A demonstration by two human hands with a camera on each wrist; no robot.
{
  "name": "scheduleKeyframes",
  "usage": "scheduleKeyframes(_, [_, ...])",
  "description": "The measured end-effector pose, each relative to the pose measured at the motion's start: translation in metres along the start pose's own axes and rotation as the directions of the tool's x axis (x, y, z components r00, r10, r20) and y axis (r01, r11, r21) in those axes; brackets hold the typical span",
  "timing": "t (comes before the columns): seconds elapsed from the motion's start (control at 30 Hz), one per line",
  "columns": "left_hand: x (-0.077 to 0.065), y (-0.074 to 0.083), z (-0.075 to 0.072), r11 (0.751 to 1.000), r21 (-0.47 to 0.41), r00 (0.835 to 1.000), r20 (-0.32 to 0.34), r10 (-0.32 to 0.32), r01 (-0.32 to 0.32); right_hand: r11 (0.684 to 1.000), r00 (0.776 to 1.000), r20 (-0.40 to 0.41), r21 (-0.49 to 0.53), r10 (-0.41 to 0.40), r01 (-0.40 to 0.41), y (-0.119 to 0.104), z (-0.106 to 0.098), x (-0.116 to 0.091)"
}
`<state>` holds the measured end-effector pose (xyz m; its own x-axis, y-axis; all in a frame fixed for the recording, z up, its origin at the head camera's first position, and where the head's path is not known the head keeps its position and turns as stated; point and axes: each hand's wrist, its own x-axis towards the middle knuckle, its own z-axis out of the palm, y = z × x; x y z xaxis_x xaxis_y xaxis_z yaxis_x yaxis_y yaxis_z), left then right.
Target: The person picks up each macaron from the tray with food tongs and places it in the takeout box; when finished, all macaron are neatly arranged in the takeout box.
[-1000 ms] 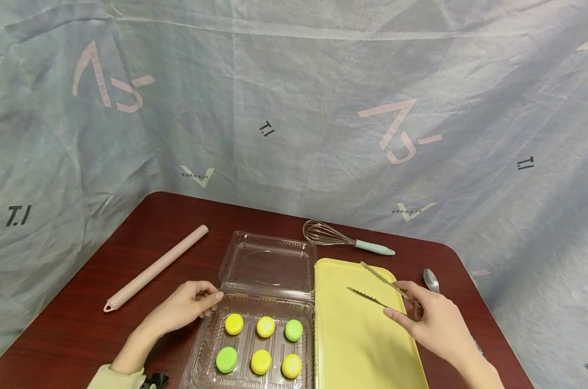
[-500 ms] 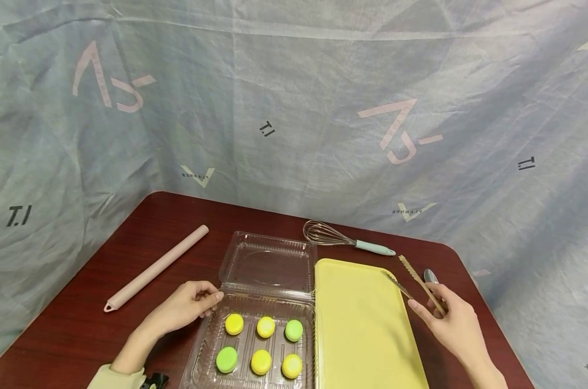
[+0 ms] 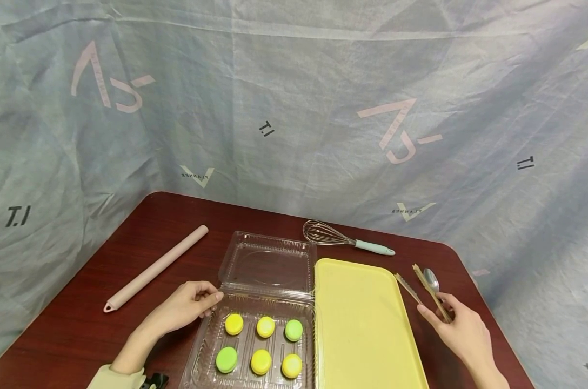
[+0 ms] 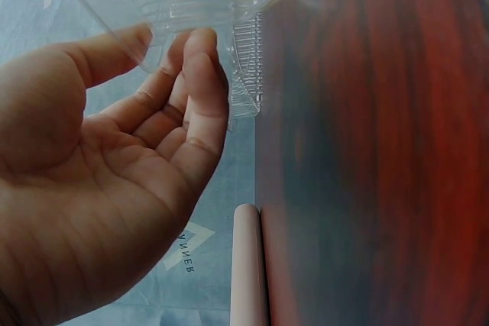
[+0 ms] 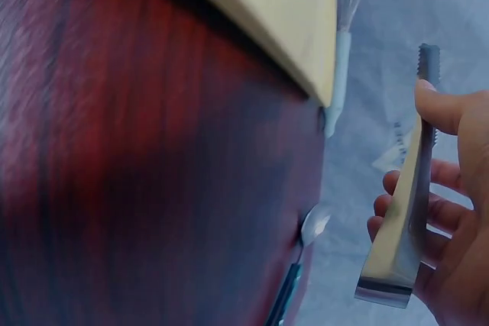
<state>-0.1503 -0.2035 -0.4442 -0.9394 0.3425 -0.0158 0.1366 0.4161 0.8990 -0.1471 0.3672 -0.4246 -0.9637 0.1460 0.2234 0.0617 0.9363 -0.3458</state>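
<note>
My left hand (image 3: 183, 307) pinches the edge of a clear plastic container (image 4: 206, 17) at its left side, thumb on one face and fingers on the other. Inside the container sit several macarons, yellow ones (image 3: 261, 361) and green ones (image 3: 227, 359), in two rows. The hinged lid (image 3: 267, 265) lies folded back behind it. My right hand (image 3: 465, 330) holds metal tongs (image 5: 405, 219) with serrated tips, thumb on one arm and fingers on the other. The arms of the tongs are spread with nothing between them, just right of the yellow tray (image 3: 362, 324).
A spoon (image 3: 431, 279) with a dark handle (image 5: 284, 295) lies at the right, close to the tongs. Behind the tray rests a whisk (image 3: 349, 237) with a pale green handle. A pink rolling pin (image 3: 158, 267) lies at the left. A grey cloth (image 3: 294, 108) hangs behind the table.
My right hand has carried the tongs rightward from above the yellow tray to the tray's right side, near the spoon. The left hand, container and macarons have stayed in place.
</note>
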Motion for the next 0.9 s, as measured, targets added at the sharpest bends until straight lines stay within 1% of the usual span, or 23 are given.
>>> scheduleKeyframes(0.23, [0.0, 0.002, 0.0, 1.0, -0.003, 1.0, 0.005, -0.004, 0.004, 0.998, 0.996, 0.071, -0.045, 0.049, -0.046, 0.016, 0.003, 0.002])
scheduleKeyframes(0.4, [0.0, 0.002, -0.001, 1.0, 0.0, 1.0, 0.005, -0.005, 0.005, 0.996, 0.991, 0.125, -0.076, 0.053, -0.043, 0.025, 0.005, 0.003])
scheduleKeyframes(0.5, [0.0, 0.002, -0.001, 1.0, 0.001, 1.0, 0.008, -0.005, 0.005, 0.994, 0.986, 0.157, -0.096, 0.062, -0.047, 0.03, 0.006, 0.003])
scheduleKeyframes(0.73, [-0.001, 0.003, 0.0, 1.0, 0.0, 1.0, 0.008, -0.004, 0.004, 0.989, 0.968, 0.225, -0.12, 0.115, -0.089, 0.041, 0.007, 0.003])
scheduleKeyframes(0.9, [0.0, 0.002, 0.0, 1.0, 0.0, 1.0, 0.003, -0.005, 0.005, 0.986, 0.961, 0.244, -0.139, 0.129, -0.097, 0.047, 0.008, 0.002])
